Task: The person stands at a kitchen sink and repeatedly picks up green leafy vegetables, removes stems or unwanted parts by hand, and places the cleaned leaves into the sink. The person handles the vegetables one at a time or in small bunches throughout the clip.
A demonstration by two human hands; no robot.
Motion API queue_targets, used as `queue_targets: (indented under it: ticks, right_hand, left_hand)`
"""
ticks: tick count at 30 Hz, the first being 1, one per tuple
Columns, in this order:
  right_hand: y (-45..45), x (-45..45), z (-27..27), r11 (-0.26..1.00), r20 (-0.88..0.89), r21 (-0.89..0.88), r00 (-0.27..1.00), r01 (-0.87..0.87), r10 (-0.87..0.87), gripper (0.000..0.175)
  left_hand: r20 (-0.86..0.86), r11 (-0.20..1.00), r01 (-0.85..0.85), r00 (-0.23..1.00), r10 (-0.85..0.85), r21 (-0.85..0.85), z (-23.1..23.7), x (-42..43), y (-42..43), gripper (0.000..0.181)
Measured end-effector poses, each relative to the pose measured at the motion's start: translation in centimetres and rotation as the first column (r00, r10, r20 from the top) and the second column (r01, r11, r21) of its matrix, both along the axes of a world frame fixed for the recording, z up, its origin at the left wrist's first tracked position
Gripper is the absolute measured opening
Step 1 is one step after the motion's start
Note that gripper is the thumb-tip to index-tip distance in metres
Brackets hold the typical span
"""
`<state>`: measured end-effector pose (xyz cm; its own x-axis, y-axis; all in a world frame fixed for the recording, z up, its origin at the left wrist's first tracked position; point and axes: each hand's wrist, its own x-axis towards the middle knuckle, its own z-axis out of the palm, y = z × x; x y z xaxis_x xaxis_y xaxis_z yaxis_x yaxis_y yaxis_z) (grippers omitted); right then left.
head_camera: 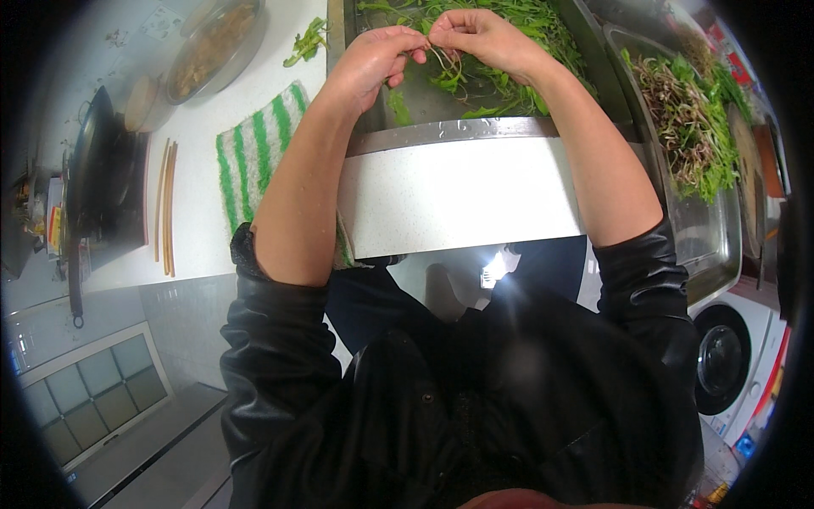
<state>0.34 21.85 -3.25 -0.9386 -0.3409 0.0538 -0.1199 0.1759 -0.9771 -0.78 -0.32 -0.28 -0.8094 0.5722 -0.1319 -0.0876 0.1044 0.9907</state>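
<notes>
Over a stainless steel sink, my left hand and my right hand meet with their fingertips nearly touching. Between them they pinch the pale root end of a thin leafy green plant, whose leaves hang down toward the sink. Loose leafy greens lie along the back and right of the basin. A single leaf sits near its front left corner.
A metal tray at the right holds rooted greens. Left of the sink are a green-striped towel, a few leaves, wooden chopsticks, a steel bowl and a black wok. A washing machine stands lower right.
</notes>
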Motion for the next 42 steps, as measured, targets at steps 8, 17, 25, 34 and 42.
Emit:
queue_targets:
  ticks: [8, 17, 25, 34, 42]
  right_hand:
    - [0.6, -0.9, -0.8, 0.940, -0.247, 0.322, 0.969, 0.110, -0.028, 0.019]
    - [-1.9, 0.9, -0.8, 0.401, 0.032, 0.910, 0.982, -0.105, 0.185, 0.026]
    - [-0.4, -0.7, -0.4, 0.795, -0.314, 0.587, 0.948, 0.156, 0.046, 0.016]
    - [0.1, -0.1, 1.0, 0.959, -0.142, 0.273, 0.989, 0.079, -0.041, 0.020]
    - [0.4, 0.1, 1.4, 0.980, -0.050, 0.196, 0.999, 0.029, -0.019, 0.021]
  left_hand:
    - [-0.207, 0.956, -0.111, 0.977, 0.054, -0.271, -0.7, 0.1, 0.2, 0.027]
    - [-0.315, 0.919, -0.206, 0.944, 0.097, -0.337, -2.2, -0.7, 0.2, 0.031]
    - [-0.161, 0.942, -0.066, 0.987, 0.013, -0.330, -1.2, -0.2, 0.0, 0.030]
    - [-0.249, 0.970, -0.086, 0.968, 0.028, -0.226, -0.6, 0.2, 0.4, 0.024]
    - [-0.153, 0.987, -0.057, 0.988, 0.034, -0.148, -0.5, 0.1, 0.2, 0.021]
